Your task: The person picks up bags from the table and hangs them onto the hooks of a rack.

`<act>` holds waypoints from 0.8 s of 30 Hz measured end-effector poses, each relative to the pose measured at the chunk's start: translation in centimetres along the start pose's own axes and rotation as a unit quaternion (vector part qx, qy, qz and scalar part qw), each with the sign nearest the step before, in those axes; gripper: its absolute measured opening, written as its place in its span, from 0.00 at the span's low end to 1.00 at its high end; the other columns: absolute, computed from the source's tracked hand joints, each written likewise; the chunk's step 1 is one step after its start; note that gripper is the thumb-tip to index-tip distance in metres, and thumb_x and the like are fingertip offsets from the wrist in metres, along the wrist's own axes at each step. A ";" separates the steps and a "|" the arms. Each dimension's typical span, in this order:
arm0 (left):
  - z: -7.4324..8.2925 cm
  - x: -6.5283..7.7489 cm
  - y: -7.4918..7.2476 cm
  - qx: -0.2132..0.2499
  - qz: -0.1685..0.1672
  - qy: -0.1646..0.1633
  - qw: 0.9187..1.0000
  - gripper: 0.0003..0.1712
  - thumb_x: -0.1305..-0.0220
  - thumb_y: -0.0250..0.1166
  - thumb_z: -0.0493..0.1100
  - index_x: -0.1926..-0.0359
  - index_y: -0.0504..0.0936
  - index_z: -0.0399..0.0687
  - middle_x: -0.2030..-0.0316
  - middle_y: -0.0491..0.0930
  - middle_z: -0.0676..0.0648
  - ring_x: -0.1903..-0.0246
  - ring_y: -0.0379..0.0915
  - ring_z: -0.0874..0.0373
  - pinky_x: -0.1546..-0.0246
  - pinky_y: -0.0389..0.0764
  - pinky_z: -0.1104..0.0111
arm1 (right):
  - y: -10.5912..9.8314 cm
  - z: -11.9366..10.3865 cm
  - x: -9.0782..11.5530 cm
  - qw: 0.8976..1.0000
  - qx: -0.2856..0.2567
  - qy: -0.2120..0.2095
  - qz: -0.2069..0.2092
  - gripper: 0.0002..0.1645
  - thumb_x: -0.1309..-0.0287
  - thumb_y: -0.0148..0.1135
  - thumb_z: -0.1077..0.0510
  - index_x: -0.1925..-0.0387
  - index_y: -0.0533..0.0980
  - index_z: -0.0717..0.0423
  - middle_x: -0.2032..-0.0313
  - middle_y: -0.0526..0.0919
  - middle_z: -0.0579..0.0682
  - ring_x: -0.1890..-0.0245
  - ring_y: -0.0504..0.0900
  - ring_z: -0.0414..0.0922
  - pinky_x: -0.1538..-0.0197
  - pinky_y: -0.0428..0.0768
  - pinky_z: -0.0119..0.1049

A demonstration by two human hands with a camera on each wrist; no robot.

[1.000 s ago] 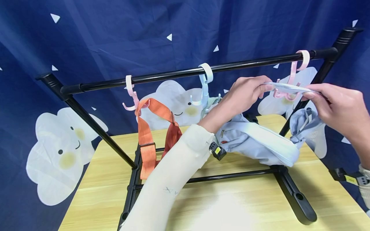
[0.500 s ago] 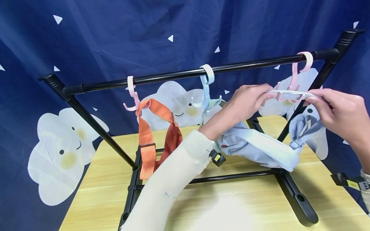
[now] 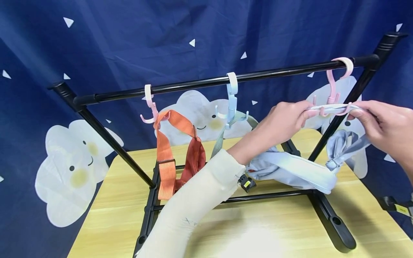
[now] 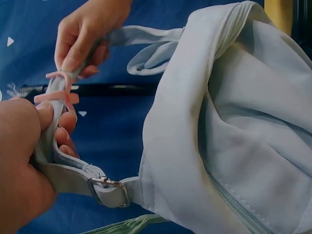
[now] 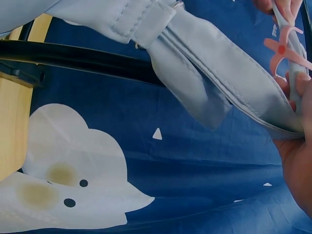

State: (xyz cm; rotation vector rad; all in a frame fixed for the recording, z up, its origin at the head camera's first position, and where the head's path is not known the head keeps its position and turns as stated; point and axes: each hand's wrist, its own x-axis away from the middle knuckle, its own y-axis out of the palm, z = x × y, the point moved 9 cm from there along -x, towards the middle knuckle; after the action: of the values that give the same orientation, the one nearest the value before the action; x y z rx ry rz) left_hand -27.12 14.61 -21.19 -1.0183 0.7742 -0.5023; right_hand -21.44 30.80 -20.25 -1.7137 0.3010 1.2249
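Observation:
A light blue bag [image 3: 300, 172] hangs below the rack's right half, its strap [image 3: 335, 108] drawn across the prongs of the right pink hook [image 3: 331, 86]. My left hand [image 3: 285, 120] pinches the strap just left of those prongs. On their other side my right hand [image 3: 385, 123] pinches it between thumb and fingers. Upturned pink prong tips [image 4: 58, 95] show in front of the strap in the left wrist view, between both hands. A metal buckle [image 4: 109, 191] joins the strap near the bag's body. My left forearm hides part of the bag in the head view.
A black rack [image 3: 190, 85] stands on the wooden table [image 3: 106, 200]. An orange-strapped bag [image 3: 166, 154] hangs from the left pink hook [image 3: 150, 104]. The middle blue hook [image 3: 231, 100] carries a green strap [image 3: 219, 141]. A blue curtain [image 3: 145, 43] hangs behind.
Both hands have lowered the strap slightly and shifted right; it now sits behind the pink prong tips instead of passing in front of the hook. The hook has swivelled a little.

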 end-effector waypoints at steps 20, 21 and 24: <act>-0.3 0.6 3.8 0.066 0.066 -0.060 0.994 0.13 0.16 0.46 0.49 0.53 0.73 0.48 0.74 0.75 0.56 0.79 0.70 0.65 0.77 0.67 0.79 | 1.7 1.3 1.3 0.997 0.013 0.064 -0.050 0.14 0.24 0.57 0.59 0.58 0.80 0.69 0.79 0.75 0.52 0.76 0.54 0.18 0.75 0.59 0.20; -0.3 0.6 3.9 0.065 0.069 -0.061 0.994 0.13 0.16 0.46 0.49 0.54 0.73 0.49 0.74 0.75 0.56 0.79 0.70 0.66 0.77 0.68 0.79 | 1.8 1.4 1.4 0.996 0.010 0.069 -0.051 0.13 0.25 0.57 0.60 0.58 0.80 0.69 0.79 0.75 0.51 0.76 0.54 0.18 0.75 0.59 0.20; -0.3 0.6 4.0 0.068 0.078 -0.065 0.993 0.13 0.16 0.46 0.49 0.56 0.73 0.49 0.73 0.76 0.57 0.79 0.70 0.66 0.77 0.68 0.80 | 2.0 1.8 1.5 0.994 0.005 0.093 -0.056 0.10 0.26 0.59 0.63 0.58 0.80 0.68 0.79 0.73 0.50 0.76 0.55 0.19 0.75 0.59 0.20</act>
State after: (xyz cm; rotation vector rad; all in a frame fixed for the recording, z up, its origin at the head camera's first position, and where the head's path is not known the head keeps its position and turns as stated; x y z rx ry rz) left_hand -26.92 15.85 -25.09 -0.8480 0.6881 -0.3459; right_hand -23.13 31.66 -22.68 -1.8144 0.3154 0.9837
